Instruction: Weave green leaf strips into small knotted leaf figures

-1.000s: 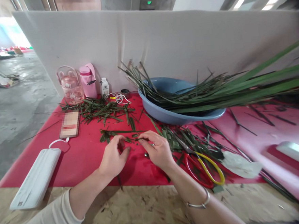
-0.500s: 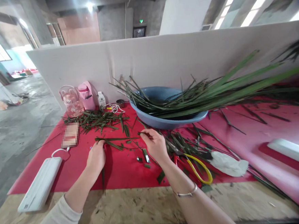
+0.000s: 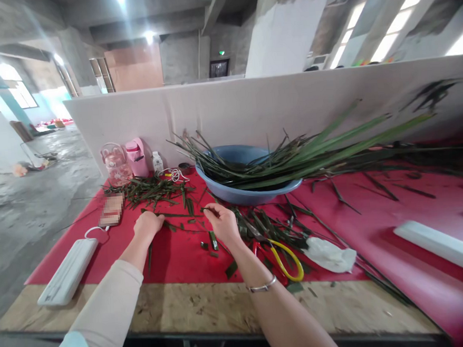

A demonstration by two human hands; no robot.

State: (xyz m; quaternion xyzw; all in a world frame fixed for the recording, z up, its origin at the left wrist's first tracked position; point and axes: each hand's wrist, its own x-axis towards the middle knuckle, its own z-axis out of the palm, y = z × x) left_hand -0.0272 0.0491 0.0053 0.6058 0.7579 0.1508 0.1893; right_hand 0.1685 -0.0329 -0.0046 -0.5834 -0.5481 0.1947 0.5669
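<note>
A narrow green leaf strip (image 3: 181,215) stretches level between my hands, just above the red table cover. My left hand (image 3: 148,225) is closed on its left end, the fingertips partly hidden from view. At the other end, my right hand (image 3: 222,223) pinches the strip between thumb and fingers. Short cut leaf pieces (image 3: 213,241) lie on the red cover below the hands. Beside my right forearm rest scissors with yellow and red handles (image 3: 287,262), their blades among more leaf scraps (image 3: 267,226).
A blue basin (image 3: 249,196) full of long leaves (image 3: 313,160) stands behind my right hand. Leaf pieces (image 3: 149,190) are piled at the back left, near a pink bottle (image 3: 137,159). A white power bank (image 3: 67,272) and a crumpled white wrapper (image 3: 330,254) flank the work area.
The whole view has tilted up and shifted a little. Both hands still hold the strip; my left hand has turned so its back faces up more.
</note>
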